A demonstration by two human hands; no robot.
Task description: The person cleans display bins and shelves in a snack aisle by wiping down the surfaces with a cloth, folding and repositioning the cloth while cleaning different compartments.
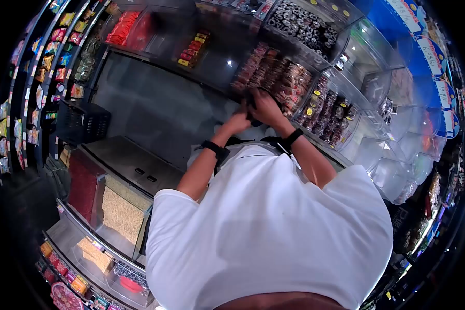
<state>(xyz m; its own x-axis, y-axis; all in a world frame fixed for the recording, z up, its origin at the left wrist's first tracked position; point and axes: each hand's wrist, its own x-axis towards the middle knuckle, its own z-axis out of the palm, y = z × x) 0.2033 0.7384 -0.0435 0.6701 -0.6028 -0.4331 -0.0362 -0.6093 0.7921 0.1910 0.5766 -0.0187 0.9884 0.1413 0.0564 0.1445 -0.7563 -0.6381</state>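
With directions taken from the working hands, we find snack shelves [51, 57] between nine and ten o'clock, and a dark plastic basket [82, 123] at nine. At eight, a clear bin holds beige grains [121, 209]. Between ten and eleven sits a row of red-and-yellow packets [194, 49].

The left hand [235, 123] and right hand [266, 107] come close together at the near edge of an open display bin, both wrists banded in black. Shadow hides the fingertips; we cannot tell whether either grip is apart, together or clamped on something.

Rows of clear-wrapped brown snacks [274, 70] lie at one o'clock, just beyond the right hand; contact is uncertain. We judge that such wrapping calls for a light pinch at the ends, one hand steadying while the other lines up the rows, fingers flat so nothing is crushed and wristbands clear of the edge.

Farther out at one o'clock are black-and-white wrapped sweets [302, 26]; at three, yellow-labelled packs [323, 111]. Handwritten price signs [431, 57] hang between two and three.
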